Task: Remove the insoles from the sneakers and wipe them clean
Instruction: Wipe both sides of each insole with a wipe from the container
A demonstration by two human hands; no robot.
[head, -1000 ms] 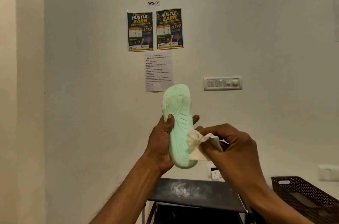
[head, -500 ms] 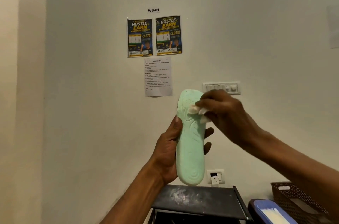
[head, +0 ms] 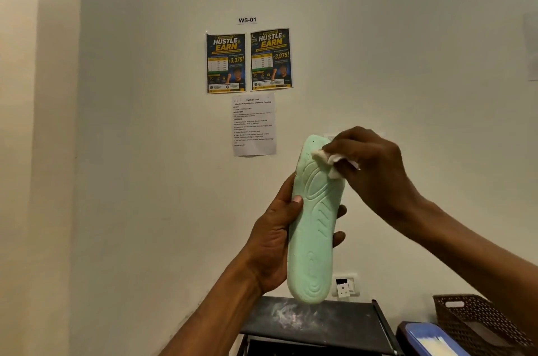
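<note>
So one mint-green insole (head: 313,227) is already out and upright in front of the wall, left hand (head: 276,239) wrapped around its middle, right hand (head: 369,163) pinching a white wipe (head: 330,162) against its top end, so wiping's underway; no sneakers or second insole in view.

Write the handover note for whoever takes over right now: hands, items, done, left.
Left hand grips the green insole upright by its middle, patterned side toward the camera.
Right hand pinches a white wipe against the insole's upper end.
Done: this insole is out of its shoe, wiping under way.
Left: probably wipe the rest of it; the sneakers and any other insole are out of view.
</note>
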